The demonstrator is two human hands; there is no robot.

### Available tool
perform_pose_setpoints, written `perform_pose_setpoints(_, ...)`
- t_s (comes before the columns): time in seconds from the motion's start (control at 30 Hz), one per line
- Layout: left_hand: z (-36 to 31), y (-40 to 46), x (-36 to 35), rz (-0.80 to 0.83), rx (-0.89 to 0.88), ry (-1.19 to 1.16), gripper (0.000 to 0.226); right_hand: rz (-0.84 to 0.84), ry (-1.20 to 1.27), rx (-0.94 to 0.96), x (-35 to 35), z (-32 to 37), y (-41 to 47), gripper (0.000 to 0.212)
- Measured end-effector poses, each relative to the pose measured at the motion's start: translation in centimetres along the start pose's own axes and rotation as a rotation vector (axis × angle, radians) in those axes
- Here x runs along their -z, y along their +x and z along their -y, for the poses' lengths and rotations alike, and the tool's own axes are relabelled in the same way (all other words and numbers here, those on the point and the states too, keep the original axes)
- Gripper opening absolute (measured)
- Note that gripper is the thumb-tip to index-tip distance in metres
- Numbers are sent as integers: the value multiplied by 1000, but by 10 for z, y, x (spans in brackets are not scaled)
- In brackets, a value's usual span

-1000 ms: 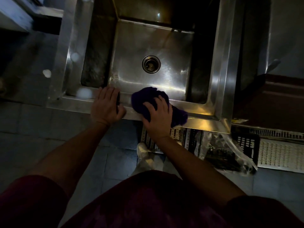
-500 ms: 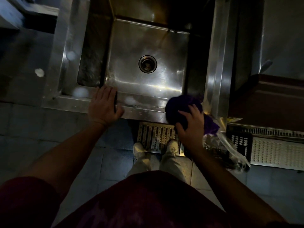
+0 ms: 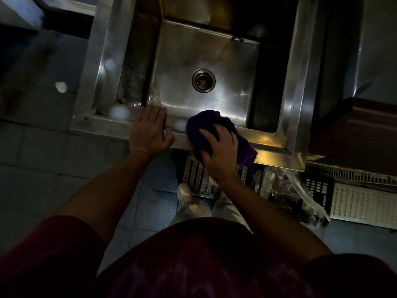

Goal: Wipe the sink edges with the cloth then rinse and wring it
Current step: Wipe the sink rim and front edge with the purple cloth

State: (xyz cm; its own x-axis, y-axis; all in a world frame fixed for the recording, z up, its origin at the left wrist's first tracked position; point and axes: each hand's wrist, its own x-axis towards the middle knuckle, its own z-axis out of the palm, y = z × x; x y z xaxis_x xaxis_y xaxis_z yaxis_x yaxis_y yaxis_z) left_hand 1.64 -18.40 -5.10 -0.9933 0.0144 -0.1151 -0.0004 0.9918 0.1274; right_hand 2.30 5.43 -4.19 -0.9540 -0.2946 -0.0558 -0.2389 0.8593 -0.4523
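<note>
Right hand (image 3: 219, 151): fingers curled over the bunched purple cloth (image 3: 206, 125), pressing it onto the sink's front edge — one end trails off to the right.
Left hand (image 3: 148, 132): flat on the same edge just left of the cloth, fingers straight, thumb hooked over the front lip; it holds nothing.
Sink (image 3: 298, 87): steel basin, dimly lit, with a round drain (image 3: 203, 80) mid-floor.
Floor: a perforated grate (image 3: 197, 177) below the edge, pale shoes (image 3: 185, 192) on dark tiles — crumpled clear plastic (image 3: 298, 196) to the right.
</note>
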Motion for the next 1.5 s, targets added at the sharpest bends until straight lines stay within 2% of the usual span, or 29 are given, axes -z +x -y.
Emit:
perform_pose_setpoints(0.07,0,0,0,7,0,-3,66,-19,28,0,18,-22,-6,54)
perform_pose_setpoints(0.27,0,-1,-2,-29,-3,-16,65,12,-148,-51,48,-89,-40,63)
perform_pose_setpoints(0.4,-1,0,-1,-18,-4,-15,67,-23,-150,-66,32,-72,-30,62)
perform_pose_setpoints(0.63,-1,2,-3,-18,12,3,67,6,-179,29,3,-35,-2,62)
perform_pose_setpoints(0.87,-4,2,-2,-51,22,9,65,0,-151,154,3,-37,16,62)
perform_pose_setpoints(1.03,-4,3,-2,-16,36,16,66,28,-131,172,5,-39,19,58)
perform_pose_setpoints(1.1,-5,3,-1,-38,31,20,67,76,-87,174,13,-40,26,56)
perform_pose_setpoints(1.17,-6,3,-2,-70,27,21,68,127,70,104,28,-40,42,51)
perform_pose_setpoints(1.23,-6,3,-3,-76,31,26,68,103,297,4,45,-35,62,46)
perform_pose_setpoints(1.3,-5,2,-4,-61,27,38,68,46,409,15,50,-24,81,42)
perform_pose_setpoints(1.37,-3,2,-4,-64,19,36,68,44,432,84,42,-5,93,42)
perform_pose_setpoints(1.5,1,2,-8,-96,9,15,65,178,364,112,6,21,84,48)
